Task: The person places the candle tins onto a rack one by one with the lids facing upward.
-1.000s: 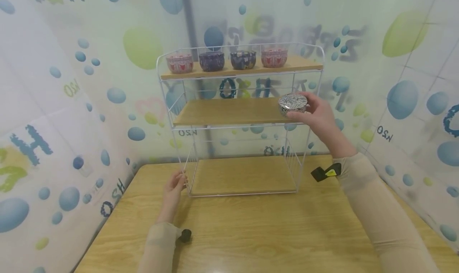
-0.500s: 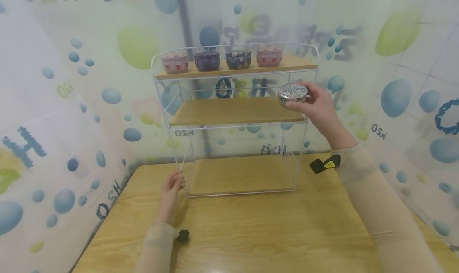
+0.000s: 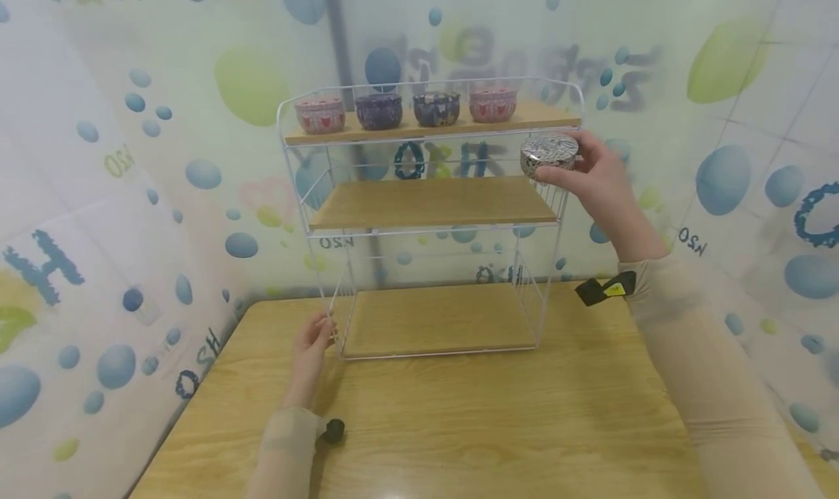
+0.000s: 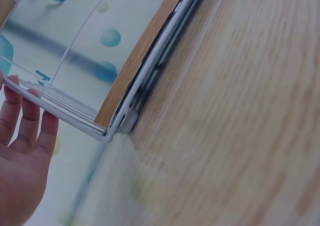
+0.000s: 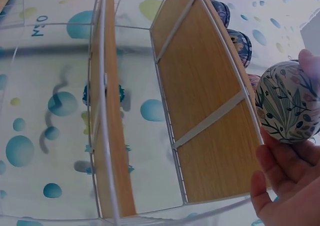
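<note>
My right hand (image 3: 599,175) grips a round tin (image 3: 549,155) between thumb and fingers, in front of the right end of a white wire rack (image 3: 553,266), just below its top shelf. In the right wrist view the tin (image 5: 289,101) shows a leaf-and-berry pattern on a pale ground. On the top shelf (image 3: 547,114) stand several patterned tins in a row: pink ones (image 3: 320,115) at both ends and dark blue ones (image 3: 379,111) between. My left hand (image 3: 313,342) holds the rack's lower left post; in the left wrist view its fingers (image 4: 30,121) curl against the white wire.
The rack has a wooden middle shelf (image 3: 432,202) and a bottom shelf (image 3: 439,320), and stands on a wood-grain table (image 3: 446,426). Patterned walls (image 3: 249,149) close in behind and at both sides. Thin wire rails edge the top shelf.
My right hand has raised the tin from beside the middle shelf to just under the top shelf's height, shifting slightly right at the end. My left hand stays on the rack post.
</note>
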Available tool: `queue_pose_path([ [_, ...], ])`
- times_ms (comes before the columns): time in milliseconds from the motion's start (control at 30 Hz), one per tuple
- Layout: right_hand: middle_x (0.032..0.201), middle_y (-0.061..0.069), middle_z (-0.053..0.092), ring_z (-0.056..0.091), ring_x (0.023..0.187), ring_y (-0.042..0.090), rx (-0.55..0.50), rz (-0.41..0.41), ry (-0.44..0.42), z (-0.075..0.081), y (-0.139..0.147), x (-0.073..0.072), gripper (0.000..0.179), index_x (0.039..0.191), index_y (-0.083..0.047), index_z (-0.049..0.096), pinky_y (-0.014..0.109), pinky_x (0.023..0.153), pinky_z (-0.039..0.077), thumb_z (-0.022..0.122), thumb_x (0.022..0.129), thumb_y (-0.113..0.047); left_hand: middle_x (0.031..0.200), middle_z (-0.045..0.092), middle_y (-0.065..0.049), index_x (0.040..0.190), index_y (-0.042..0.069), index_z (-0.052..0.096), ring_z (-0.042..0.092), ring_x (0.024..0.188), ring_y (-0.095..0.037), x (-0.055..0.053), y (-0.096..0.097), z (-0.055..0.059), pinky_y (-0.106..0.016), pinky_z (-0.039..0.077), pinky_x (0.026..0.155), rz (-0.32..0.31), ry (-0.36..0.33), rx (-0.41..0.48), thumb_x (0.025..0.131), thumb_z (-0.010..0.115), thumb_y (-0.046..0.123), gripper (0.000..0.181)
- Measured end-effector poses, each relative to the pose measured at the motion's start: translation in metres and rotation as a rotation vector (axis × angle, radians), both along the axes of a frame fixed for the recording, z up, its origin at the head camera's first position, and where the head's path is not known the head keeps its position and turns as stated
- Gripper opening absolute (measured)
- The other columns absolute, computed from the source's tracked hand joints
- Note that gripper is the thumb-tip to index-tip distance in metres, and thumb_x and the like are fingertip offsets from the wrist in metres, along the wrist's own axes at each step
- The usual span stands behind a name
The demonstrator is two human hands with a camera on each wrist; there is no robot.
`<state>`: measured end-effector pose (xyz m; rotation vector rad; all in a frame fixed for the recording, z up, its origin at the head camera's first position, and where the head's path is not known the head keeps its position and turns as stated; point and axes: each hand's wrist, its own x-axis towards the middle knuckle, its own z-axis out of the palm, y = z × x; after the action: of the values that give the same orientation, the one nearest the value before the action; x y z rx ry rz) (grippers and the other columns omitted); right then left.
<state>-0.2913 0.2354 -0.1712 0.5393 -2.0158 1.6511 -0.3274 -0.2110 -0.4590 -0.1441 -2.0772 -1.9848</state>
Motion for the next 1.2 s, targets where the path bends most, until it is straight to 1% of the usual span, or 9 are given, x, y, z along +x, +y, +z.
queue_pose_path([
  [167,0.106,0.002,0.062,0.062,0.083,0.015,0.016,-0.051,0.024,0.009,0.004,0.0,0.05,0.126,-0.011,0.061,0.016,0.068,0.053,0.08,0.08,-0.011,0.103,0.062,0.012,0.13,0.002,0.051,0.055,0.109,-0.026,0.008,0.002,0.012,-0.028,0.05,0.093,-0.015,-0.026,0.015,0.102,0.05,0.013,0.03],
  [267,0.106,0.002,0.062,0.061,0.083,0.016,0.015,-0.058,0.02,0.013,0.006,0.0,0.05,0.126,-0.012,0.061,0.016,0.067,0.053,0.08,0.08,-0.011,0.101,0.062,0.013,0.13,-0.001,0.05,0.053,0.11,-0.03,0.013,0.004,0.02,-0.037,0.049,0.097,-0.027,-0.028,0.013,0.102,0.049,0.01,0.03],
  [333,0.106,0.001,0.062,0.061,0.083,0.016,0.017,-0.068,0.022,0.015,0.007,-0.001,0.049,0.126,-0.012,0.062,0.016,0.067,0.053,0.08,0.08,-0.011,0.1,0.062,0.013,0.13,-0.001,0.05,0.052,0.112,-0.033,0.015,0.005,0.022,-0.041,0.048,0.099,-0.028,-0.027,0.007,0.102,0.048,0.01,0.03],
  [433,0.105,0.0,0.063,0.062,0.083,0.015,0.018,-0.084,0.027,0.017,0.008,-0.003,0.049,0.125,-0.011,0.062,0.015,0.068,0.053,0.08,0.08,-0.011,0.101,0.062,0.011,0.129,0.001,0.051,0.05,0.112,-0.035,0.013,0.004,0.019,-0.045,0.046,0.101,-0.028,-0.029,0.023,0.102,0.048,0.01,0.028],
  [633,0.105,-0.002,0.062,0.062,0.082,0.013,0.041,-0.116,0.026,0.023,0.009,-0.005,0.049,0.125,-0.011,0.062,0.015,0.068,0.053,0.081,0.08,-0.013,0.106,0.062,0.009,0.128,0.006,0.052,0.052,0.109,-0.025,0.003,-0.001,0.003,-0.042,0.046,0.1,-0.014,-0.025,0.007,0.102,0.051,0.02,0.03],
  [733,0.104,-0.002,0.061,0.061,0.079,0.013,0.065,-0.144,0.024,0.026,0.009,-0.005,0.049,0.124,-0.01,0.062,0.015,0.067,0.052,0.081,0.08,-0.015,0.107,0.062,0.007,0.127,0.007,0.052,0.052,0.108,-0.023,0.002,-0.002,0.0,-0.041,0.047,0.099,-0.019,-0.002,-0.002,0.102,0.052,0.024,0.03],
  [900,0.097,-0.004,0.06,0.053,0.071,0.013,0.105,-0.213,0.021,0.032,0.01,-0.007,0.053,0.126,-0.011,0.061,0.016,0.063,0.048,0.082,0.079,-0.021,0.107,0.062,0.007,0.127,0.007,0.052,0.053,0.106,-0.02,0.002,-0.001,-0.001,-0.041,0.047,0.099,-0.013,0.014,-0.002,0.102,0.052,0.025,0.031],
  [967,0.095,-0.005,0.06,0.051,0.07,0.014,0.106,-0.223,0.018,0.034,0.01,-0.008,0.054,0.127,-0.012,0.061,0.018,0.062,0.045,0.082,0.079,-0.022,0.108,0.062,0.007,0.128,0.006,0.051,0.054,0.105,-0.019,0.003,-0.001,0.0,-0.041,0.047,0.099,-0.011,0.011,0.0,0.102,0.052,0.025,0.033],
  [1200,0.089,-0.006,0.059,0.048,0.075,0.012,0.115,-0.244,0.047,0.038,0.011,-0.011,0.053,0.127,-0.012,0.062,0.021,0.063,0.043,0.081,0.079,-0.023,0.107,0.061,0.009,0.133,0.0,0.047,0.052,0.108,-0.023,0.002,-0.001,0.0,-0.04,0.047,0.1,-0.028,0.0,0.003,0.103,0.049,0.02,0.036],
])
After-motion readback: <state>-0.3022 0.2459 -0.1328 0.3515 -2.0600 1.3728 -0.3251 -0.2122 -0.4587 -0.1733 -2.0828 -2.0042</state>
